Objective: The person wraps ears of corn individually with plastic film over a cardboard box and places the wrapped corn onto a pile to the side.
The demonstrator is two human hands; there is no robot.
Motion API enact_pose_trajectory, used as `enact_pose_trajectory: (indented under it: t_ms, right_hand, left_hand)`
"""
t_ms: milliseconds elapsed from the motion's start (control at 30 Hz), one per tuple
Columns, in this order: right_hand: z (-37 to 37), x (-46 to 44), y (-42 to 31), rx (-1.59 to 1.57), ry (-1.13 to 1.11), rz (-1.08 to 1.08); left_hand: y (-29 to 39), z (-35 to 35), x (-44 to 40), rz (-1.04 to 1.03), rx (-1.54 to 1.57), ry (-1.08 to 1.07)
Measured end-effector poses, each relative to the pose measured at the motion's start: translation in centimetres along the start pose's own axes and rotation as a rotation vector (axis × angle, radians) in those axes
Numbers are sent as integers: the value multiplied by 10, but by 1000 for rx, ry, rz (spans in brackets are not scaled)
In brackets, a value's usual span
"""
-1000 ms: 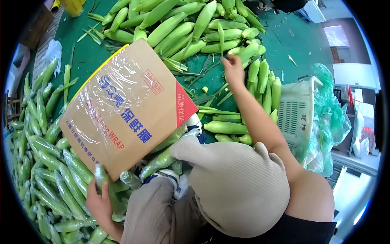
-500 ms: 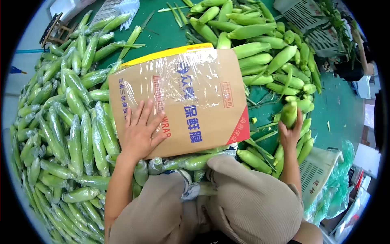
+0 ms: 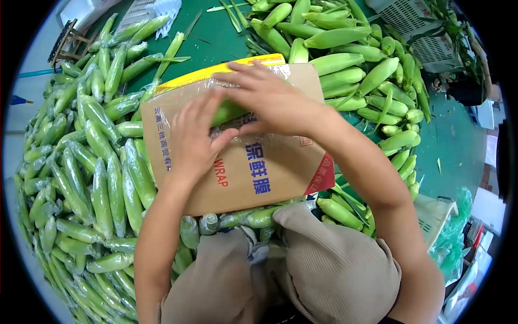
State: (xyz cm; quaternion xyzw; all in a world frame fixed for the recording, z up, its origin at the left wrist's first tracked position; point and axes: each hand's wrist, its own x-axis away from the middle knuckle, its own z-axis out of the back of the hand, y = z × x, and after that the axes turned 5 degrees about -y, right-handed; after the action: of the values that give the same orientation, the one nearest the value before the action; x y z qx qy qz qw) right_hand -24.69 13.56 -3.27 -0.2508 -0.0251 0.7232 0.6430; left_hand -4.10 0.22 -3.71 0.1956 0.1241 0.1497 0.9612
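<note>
A green ear of corn in its husk (image 3: 229,112) lies on the cling film over the cardboard box (image 3: 216,197), partly hidden by my hands. My left hand (image 3: 195,132) is at its left end, fingers over it and thumb toward me. From the right, my right hand (image 3: 267,97) reaches across the box and curves over the ear, its fingers near the far edge. Clear film (image 3: 178,100) covers the far part of the box, and a yellow strip (image 3: 205,75) runs along its back edge.
Film-wrapped ears of corn (image 3: 100,189) are heaped at left. Unwrapped ears (image 3: 340,56) form a pile at the back right. A white crate (image 3: 410,27) stands far right, and another crate (image 3: 434,216) with green plastic (image 3: 456,237) is near right.
My right hand has brought an ear of corn from the right-hand pile onto the box. My left hand has moved up from lying flat on the cardboard to meet it.
</note>
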Motion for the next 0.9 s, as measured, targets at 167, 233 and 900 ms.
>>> enact_pose_trajectory:
  t_ms: [167,233,900]
  right_hand:
    - [63,117,23,-200,-222,-434]
    - [48,119,4,-172,-309,-368]
    - [-18,29,-7,115,-114,-254]
  left_hand:
    - [-12,-4,-13,-4,-169,-76]
    - [-7,-3,-7,-11,-180,-119]
    - [-32,26,69,138,-36,-30]
